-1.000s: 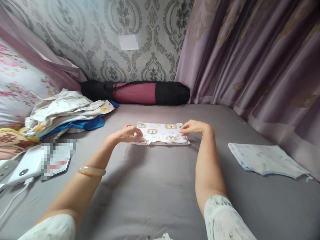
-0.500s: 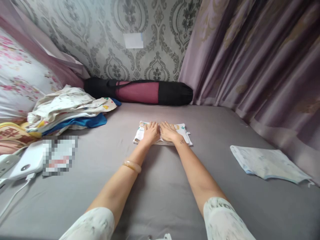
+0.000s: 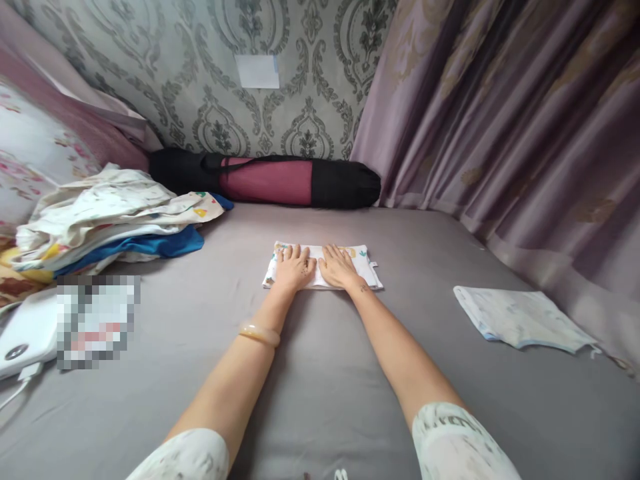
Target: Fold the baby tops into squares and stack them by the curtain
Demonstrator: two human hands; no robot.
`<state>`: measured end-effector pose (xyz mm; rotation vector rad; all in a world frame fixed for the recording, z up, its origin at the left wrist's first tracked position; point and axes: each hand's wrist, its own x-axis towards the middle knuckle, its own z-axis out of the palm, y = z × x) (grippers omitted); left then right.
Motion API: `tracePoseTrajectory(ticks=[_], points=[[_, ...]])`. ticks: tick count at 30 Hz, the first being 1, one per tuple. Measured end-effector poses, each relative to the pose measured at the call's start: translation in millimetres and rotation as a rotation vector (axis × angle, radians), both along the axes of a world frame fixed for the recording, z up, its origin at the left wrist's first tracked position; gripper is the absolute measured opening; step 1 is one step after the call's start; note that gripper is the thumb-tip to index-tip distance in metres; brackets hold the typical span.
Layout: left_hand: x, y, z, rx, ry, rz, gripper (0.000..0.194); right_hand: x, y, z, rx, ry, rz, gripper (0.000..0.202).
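Observation:
A white folded garment (image 3: 370, 270) with small coloured prints lies flat in the middle of the grey bed sheet (image 3: 320, 373). On its left half rests my left hand (image 3: 295, 265), palm down with the fingers spread. My right hand (image 3: 340, 265) lies flat on the garment beside it, a small gap between the two. Neither hand grips the cloth. Both palms and part of the print are covered from view. A pale bangle (image 3: 259, 335) circles my left wrist.
Another folded garment (image 3: 525, 319), pale with blue edging, lies at the right. Loose clothes (image 3: 110, 213) are heaped at the left, above a white power bank (image 3: 30, 330) with a cable and a blurred-out item. A long black and maroon bag (image 3: 265, 181) lies along the wall.
My left hand has shifted a little left over the garment and its fingers have spread, widening the gap between my hands. The camera view has turned slightly.

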<state>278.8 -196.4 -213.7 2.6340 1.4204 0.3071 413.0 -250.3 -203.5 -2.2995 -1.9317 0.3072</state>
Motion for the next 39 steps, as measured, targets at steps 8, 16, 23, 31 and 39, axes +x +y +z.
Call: tracePoseTrajectory(ticks=[8, 16, 23, 31, 39], points=[[-5.8, 1.4, 3.2, -0.017, 0.004, 0.068, 0.066, 18.9, -11.1, 0.6, -0.024, -0.048, -0.196, 0.062], [-10.7, 5.4, 0.0, -0.051, 0.008, 0.198, 0.072, 49.9, -34.0, 2.4, -0.058, -0.028, -0.271, 0.065], [-18.3, 10.0, 1.5, -0.13, 0.051, 0.235, 0.076, 52.0, -38.1, 0.0, -0.043, -0.028, -0.279, 0.065], [-22.4, 16.6, 17.9, -0.108, -0.084, 0.214, 0.063, 47.6, -30.5, 18.8, -0.015, -0.045, -0.21, 0.064], [-34.0, 23.8, 16.0, -0.166, -0.121, 0.202, 0.057, 43.3, -23.1, -1.6, -0.05, -0.042, -0.178, 0.066]])
